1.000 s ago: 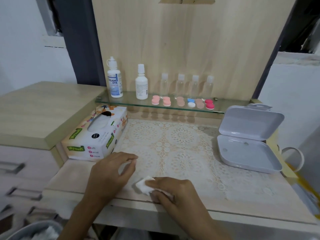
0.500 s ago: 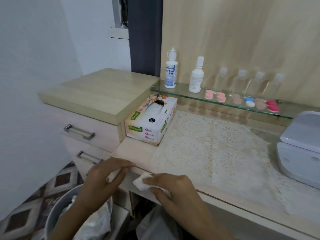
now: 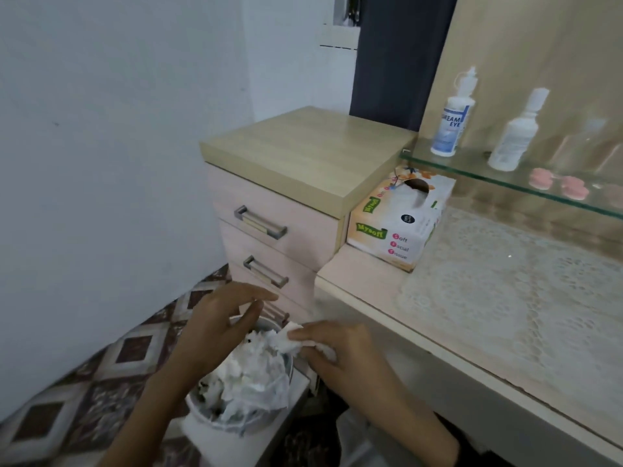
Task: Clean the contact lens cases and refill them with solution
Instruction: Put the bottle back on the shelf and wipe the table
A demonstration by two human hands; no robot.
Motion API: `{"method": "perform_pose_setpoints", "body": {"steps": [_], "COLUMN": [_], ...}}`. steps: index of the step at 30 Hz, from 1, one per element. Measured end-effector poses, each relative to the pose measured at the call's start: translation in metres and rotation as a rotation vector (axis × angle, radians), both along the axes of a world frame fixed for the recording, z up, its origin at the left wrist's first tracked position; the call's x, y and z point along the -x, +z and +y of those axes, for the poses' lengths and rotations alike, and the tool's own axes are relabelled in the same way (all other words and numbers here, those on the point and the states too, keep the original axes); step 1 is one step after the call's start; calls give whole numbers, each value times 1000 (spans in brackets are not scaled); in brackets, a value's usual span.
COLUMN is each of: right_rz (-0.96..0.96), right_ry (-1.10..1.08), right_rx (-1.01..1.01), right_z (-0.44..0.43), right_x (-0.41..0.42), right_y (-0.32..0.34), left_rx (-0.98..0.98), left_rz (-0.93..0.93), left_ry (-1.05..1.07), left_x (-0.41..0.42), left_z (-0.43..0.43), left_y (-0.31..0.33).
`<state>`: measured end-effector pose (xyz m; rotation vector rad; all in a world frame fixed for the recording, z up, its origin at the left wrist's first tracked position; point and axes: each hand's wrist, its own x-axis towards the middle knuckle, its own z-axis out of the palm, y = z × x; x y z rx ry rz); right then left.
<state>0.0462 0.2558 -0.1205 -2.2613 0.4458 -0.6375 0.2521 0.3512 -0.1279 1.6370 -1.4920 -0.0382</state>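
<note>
pink contact lens cases (image 3: 541, 178): set on glass shelf (image 3: 475, 166), well up and right of both hands, untouched | crumpled tissue (image 3: 286, 340): gripped by right hand (image 3: 340, 352), over waste bin (image 3: 202, 419) | left hand (image 3: 219, 318): fingers relaxed, nothing held | step, as judged: used tissue being discarded | next: grip to be released over bin, then Dream Eye bottle (image 3: 451, 126) to be fetched

A second ago both my hands lay on the bench (image 3: 371, 288), at the front of the lace mat (image 3: 505, 298). Now they are off its left front corner and lower, over the bin (image 3: 215, 429) of crumpled paper. My right hand (image 3: 340, 352) has carried the wadded tissue (image 3: 290, 342) along, to just above the bin. My left hand (image 3: 219, 318), curled down on the mat before, now has its fingers loosely spread. My head has swung left: the drawers (image 3: 269, 230) and patterned floor (image 3: 101, 365) have come into view, and the white hinged box has gone.
</note>
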Motion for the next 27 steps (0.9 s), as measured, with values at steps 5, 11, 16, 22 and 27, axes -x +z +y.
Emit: {"method": "perform_pose_setpoints", "body": {"steps": [5, 11, 16, 22, 27], "right_rz": [61, 171, 250, 376, 519], "right_ry": [-5, 0, 4, 52, 134], "right_rx": [-41, -46, -45, -98, -104], "right_z": [6, 14, 15, 16, 14], "right_x": [-28, -62, -91, -127, -144], "right_y": [-13, -32, -58, -93, -123], "left_rx": [-21, -87, -116, -151, -173], "left_rz": [29, 11, 79, 154, 136], "left_ry": [74, 124, 155, 153, 174], "left_x": [-26, -48, -62, -68, -69], "left_z": [23, 41, 52, 56, 56], "left_y": [-15, -44, -64, -79, -94]}}
